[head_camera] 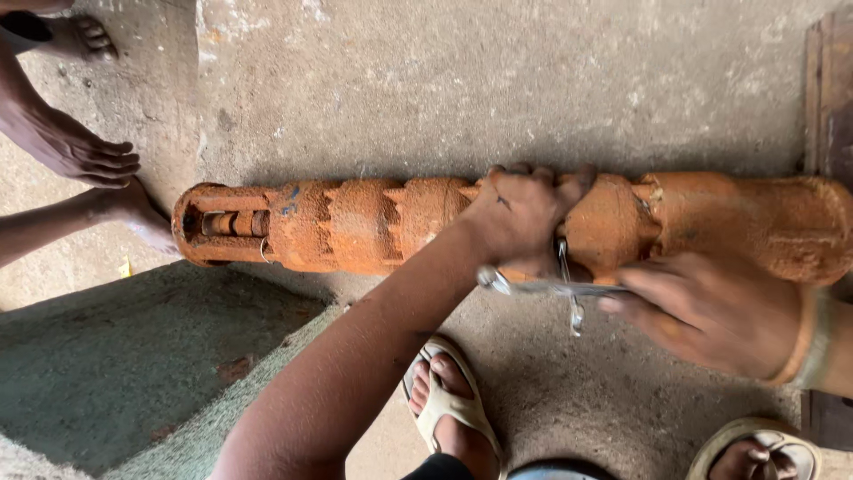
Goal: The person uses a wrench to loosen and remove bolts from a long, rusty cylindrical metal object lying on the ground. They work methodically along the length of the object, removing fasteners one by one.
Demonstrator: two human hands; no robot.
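Lying flat on the concrete floor (498, 80), lengthwise across the view: a long rusted cylinder (373, 227), orange with flaking scale, stepped in toothed segments, with an open cage end at the far left showing a shaft inside; right end running on past the frame edge. Judged heavy and rigid, cast metal by the look; rough and crumbly on the surface rather than slippery, so likely to shed rust under the palm; prone to rolling, being round; best held from above across a wide segment, or steadied at the notched joints where edges give purchase.

Left hand (524, 218) laid over the top of the cylinder near its middle, fingers curled across the far side, grip closed around the body and pressing down; fully wrapped or only resting, hard to tell from above. Right hand (711, 311) just below and to the right, grip closed on the handle of a shiny metal tool (560, 286), seemingly a wrench or pliers, its head set against the underside of the cylinder at a joint; a bangle on that wrist.

Below, sandalled feet (449, 404) on the floor; at upper left, another person's bare foot and hand (75, 151), well apart from the work; a green mat (115, 373) at lower left.
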